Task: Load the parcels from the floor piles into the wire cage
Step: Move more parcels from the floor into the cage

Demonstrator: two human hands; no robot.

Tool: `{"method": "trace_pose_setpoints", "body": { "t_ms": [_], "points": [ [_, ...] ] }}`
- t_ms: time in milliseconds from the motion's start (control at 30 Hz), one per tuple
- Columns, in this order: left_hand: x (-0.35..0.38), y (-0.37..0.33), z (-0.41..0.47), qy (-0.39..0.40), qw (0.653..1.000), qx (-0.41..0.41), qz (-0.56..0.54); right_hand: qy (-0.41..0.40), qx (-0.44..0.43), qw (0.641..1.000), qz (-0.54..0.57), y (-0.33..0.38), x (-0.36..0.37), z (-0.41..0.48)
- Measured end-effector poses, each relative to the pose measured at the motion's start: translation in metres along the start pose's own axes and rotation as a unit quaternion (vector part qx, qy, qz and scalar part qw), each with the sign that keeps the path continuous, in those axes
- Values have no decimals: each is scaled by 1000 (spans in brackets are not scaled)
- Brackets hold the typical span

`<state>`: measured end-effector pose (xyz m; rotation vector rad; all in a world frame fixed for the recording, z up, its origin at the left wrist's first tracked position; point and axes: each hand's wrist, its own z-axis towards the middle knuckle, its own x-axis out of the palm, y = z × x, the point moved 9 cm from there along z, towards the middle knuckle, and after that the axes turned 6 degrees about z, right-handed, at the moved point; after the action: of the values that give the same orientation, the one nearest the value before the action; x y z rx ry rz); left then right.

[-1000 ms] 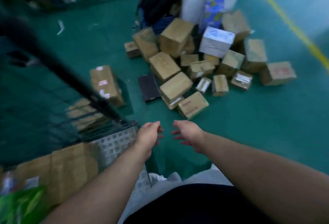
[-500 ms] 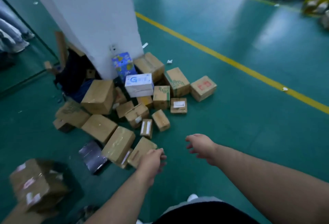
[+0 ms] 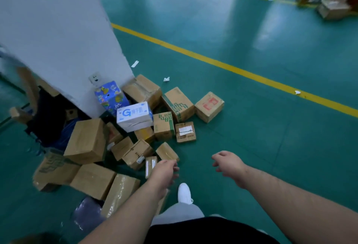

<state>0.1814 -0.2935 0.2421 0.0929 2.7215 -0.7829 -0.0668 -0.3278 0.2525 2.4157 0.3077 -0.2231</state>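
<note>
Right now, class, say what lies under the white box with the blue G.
A small brown carton pokes out below the front edge of the white box. Whatever else supports it is covered by the box itself.

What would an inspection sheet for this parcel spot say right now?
Surface: green floor, yellow line painted across it.
Job's things: cardboard parcels piled against the white pillar, a white G-marked box among them; wire cage not in view.
Clutter: paper scraps on the floor.
Grippers: left hand and right hand both empty, fingers loosely curled, held out over the floor.
Cables: nothing seen.
Surroundings: more cartons and goods at far right.
</note>
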Motion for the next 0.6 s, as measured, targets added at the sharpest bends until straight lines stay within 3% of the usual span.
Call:
{"method": "trace_pose_setpoints", "body": {
  "t_ms": [267,600],
  "points": [
    [30,-145,70,61,992,45,101,-101,10,993,61,61,-59,54],
    [134,-232,118,118,979,14,164,-109,62,984,124,79,-137,138]
  ]
}}
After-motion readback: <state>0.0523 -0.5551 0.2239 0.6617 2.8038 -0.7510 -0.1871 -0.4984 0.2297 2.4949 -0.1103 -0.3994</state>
